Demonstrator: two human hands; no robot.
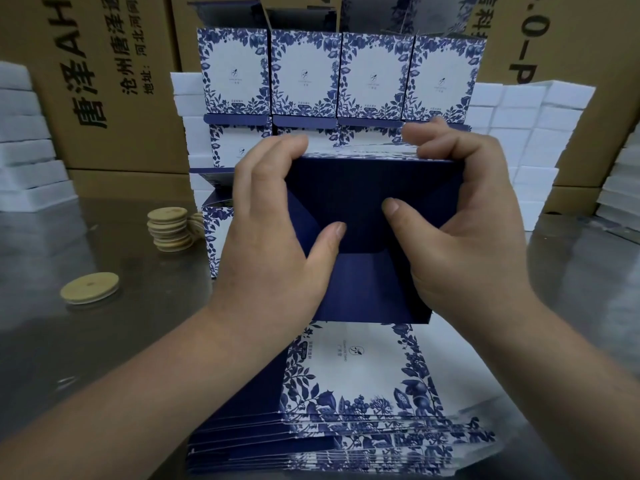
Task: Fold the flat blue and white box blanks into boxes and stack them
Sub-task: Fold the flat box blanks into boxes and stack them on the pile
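Above the flat blanks [360,386], left hand [273,233] and right hand [471,230] both grip one half-folded box [367,188]

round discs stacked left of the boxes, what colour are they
The discs are pale tan, best seen in the head view.

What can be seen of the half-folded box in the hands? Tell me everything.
The half-folded box looks like thin card, its plain navy side facing the camera, with blue and white print showing along its top edge. A round-cornered flap lies over a longer navy panel hanging below. The left hand and right hand grip its sides, thumbs pressing the flap, fingers curled over the top edge. It is held above the pile of flat blanks.
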